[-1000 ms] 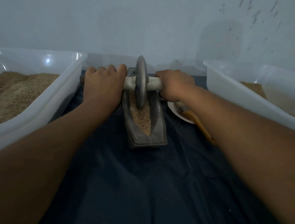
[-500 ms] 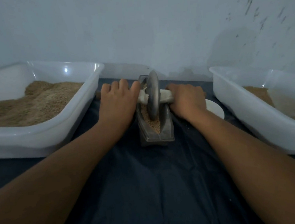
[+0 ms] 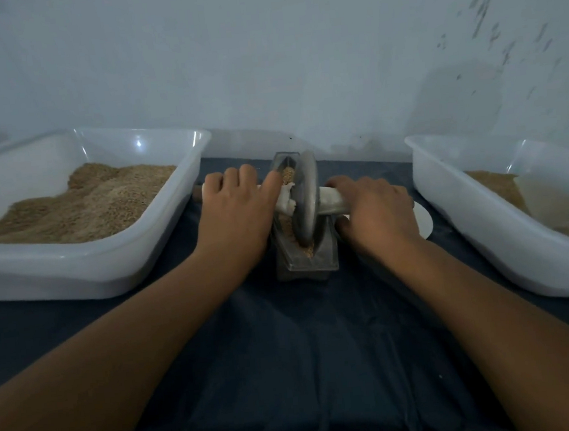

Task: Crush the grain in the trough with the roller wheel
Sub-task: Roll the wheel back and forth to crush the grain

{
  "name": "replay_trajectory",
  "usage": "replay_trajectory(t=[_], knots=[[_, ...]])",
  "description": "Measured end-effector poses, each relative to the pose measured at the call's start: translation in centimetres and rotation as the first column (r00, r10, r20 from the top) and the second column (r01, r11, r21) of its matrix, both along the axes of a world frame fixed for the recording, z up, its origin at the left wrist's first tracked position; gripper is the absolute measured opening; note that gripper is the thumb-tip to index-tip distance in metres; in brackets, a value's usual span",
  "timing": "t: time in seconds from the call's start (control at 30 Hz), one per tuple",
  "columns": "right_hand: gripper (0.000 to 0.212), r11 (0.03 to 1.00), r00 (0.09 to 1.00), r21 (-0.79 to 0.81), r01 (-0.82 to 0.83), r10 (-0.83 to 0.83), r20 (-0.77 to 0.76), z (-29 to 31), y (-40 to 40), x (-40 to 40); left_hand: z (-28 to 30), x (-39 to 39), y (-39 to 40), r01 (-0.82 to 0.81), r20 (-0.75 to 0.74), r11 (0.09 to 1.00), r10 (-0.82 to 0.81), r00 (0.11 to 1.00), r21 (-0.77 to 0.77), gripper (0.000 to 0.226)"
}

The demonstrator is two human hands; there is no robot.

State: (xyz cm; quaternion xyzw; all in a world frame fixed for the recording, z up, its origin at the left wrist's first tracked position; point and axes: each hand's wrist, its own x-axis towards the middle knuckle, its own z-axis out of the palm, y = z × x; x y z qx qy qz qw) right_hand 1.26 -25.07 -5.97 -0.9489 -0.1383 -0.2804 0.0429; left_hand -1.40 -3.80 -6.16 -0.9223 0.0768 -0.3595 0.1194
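- While both hands, left hand [image 3: 238, 216] and right hand [image 3: 377, 212], clench the axle [image 3: 331, 199], the roller wheel [image 3: 306, 199] sits mid-trough [image 3: 306, 261]: crushing grain [image 3: 288, 175] underway.
- Next likely: push it toward the bench's far edge, pressing evenly.

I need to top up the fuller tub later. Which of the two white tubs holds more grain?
The white tub on the left, beside the left hand: grain heaps across it. The right tub shows only a thin layer.

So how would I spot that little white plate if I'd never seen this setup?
Start at the big white tub on the right, holding brown grain. Between it and the narrow trough in the middle, the plate lies flat on the dark cloth, half hidden behind the right hand. It is the only small round white thing there.
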Motion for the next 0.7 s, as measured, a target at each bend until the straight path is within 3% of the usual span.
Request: replay_trajectory(t=[0.17, 0.43, 0.7], knots=[[0.045, 1.000, 0.999, -0.026, 0.005, -0.003, 0.050, 0.1, 0.3, 0.3, -0.7, 0.0, 0.4, -0.013, 0.003, 1.000, 0.013, 1.000, -0.005, 0.055], [0.031, 0.999, 0.999, -0.049, 0.023, -0.025, -0.039, 0.5, 0.7, 3.6, -0.2, 2.9, 0.7, 0.016, 0.011, 0.999, -0.016, 1.000, -0.041, 0.035], [0.031, 0.997, 0.998, -0.071, 0.033, -0.037, -0.060, 1.0, 1.4, 6.6, 0.2, 5.5, 0.9, 0.013, -0.068, 0.995, -0.020, 0.997, -0.098, 0.039]])
